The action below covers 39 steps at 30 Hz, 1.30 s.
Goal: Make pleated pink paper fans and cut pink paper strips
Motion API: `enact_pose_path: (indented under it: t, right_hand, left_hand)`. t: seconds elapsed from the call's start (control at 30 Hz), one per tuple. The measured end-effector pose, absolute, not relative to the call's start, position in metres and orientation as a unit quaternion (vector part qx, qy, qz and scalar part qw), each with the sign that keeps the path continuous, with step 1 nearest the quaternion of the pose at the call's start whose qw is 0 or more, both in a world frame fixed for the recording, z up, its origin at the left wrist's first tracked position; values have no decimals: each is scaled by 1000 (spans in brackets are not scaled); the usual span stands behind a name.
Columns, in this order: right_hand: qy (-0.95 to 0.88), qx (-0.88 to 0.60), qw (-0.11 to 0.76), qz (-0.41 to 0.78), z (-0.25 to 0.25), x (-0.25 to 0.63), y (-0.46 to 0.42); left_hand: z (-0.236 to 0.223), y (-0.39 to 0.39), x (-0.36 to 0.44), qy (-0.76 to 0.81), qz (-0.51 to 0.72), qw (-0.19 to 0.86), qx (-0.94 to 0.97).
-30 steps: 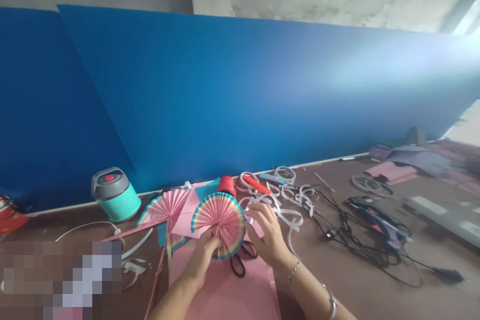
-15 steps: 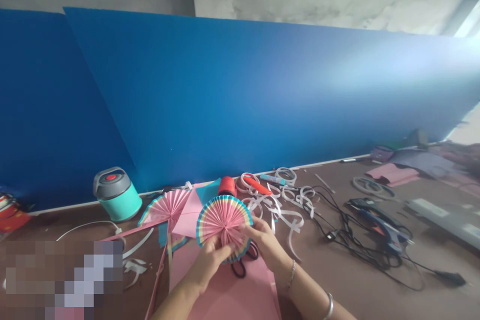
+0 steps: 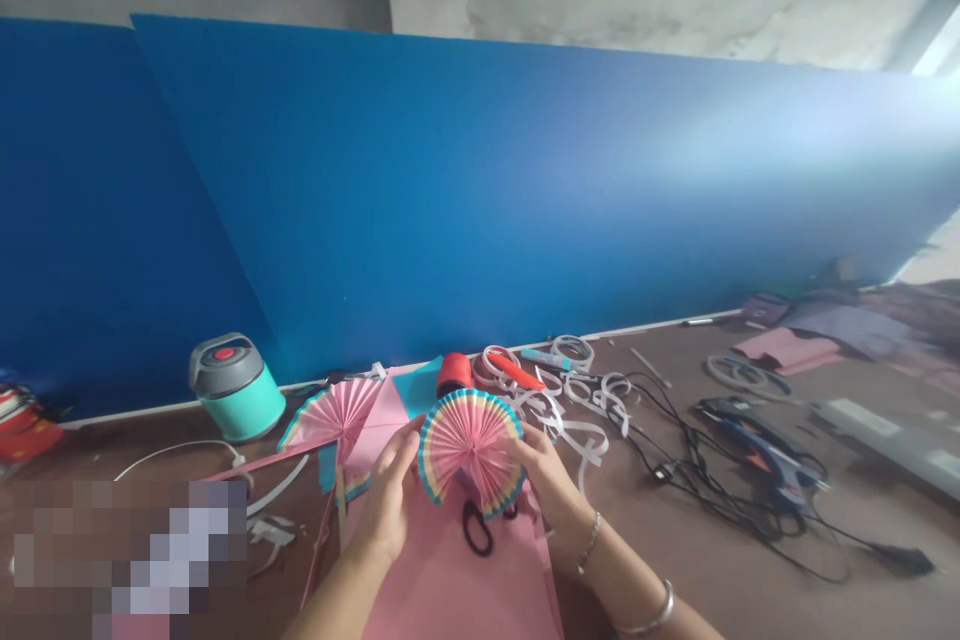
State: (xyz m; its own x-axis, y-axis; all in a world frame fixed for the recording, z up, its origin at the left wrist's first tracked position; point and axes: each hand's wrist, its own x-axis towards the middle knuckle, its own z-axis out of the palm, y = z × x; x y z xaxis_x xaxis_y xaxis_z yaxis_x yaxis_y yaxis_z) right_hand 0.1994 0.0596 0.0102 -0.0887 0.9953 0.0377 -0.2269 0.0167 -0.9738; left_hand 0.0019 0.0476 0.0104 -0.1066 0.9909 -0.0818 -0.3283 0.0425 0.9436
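A round pleated paper fan [image 3: 466, 430], pink with cream and blue bands at its rim, is spread over the pink paper, with a gap in its lower edge. My right hand [image 3: 551, 480] pinches its right side, thumb in front. Beside the left rim is my left hand [image 3: 386, 500], its fingers extended along the edge; whether they touch it is unclear. Below the fan show the black handles of scissors [image 3: 478, 528], their blades hidden. Pink paper sheets [image 3: 457, 585] lie under my hands. A second pleated fan [image 3: 337, 415] lies half spread to the left.
A red spool [image 3: 454, 373] stands behind the fan. White paper strips [image 3: 589, 435], a red pen-like object [image 3: 516, 372] and a blue marker [image 3: 546, 358] lie to its right. Further right are black cables [image 3: 690, 480] and a glue gun [image 3: 772, 470]. A teal container [image 3: 244, 400] stands left.
My left hand has let go of the fan's lower front and moved to its left edge. The fan has shifted slightly right, and its lower edge now has a gap.
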Motion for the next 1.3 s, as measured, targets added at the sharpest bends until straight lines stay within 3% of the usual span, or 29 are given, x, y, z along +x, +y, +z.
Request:
enact_pose_path:
  t: [0.17,0.43,0.6,0.9,1.17,1.3]
  right_hand:
    - [-507,-401,489,586,9,200,57]
    - [-486,-276,482,675,9,218,63]
    - [-532,-323,516,588,14,224,70]
    - [-701,-445,368,419,25,206,54]
    - [-696,-437,323,469,15,203,54]
    - [-669,-430,346,498,15,204,56]
  left_hand:
    - [16,46,6,454,551,558,423]
    - [22,45,10,438,531,604,402]
    - [24,46,8,434,457,648,428]
    - [19,39,17,469,358,633,501]
    - [19,38,20,476,368,616,509]
    - [19,39,17,470,367,617,514]
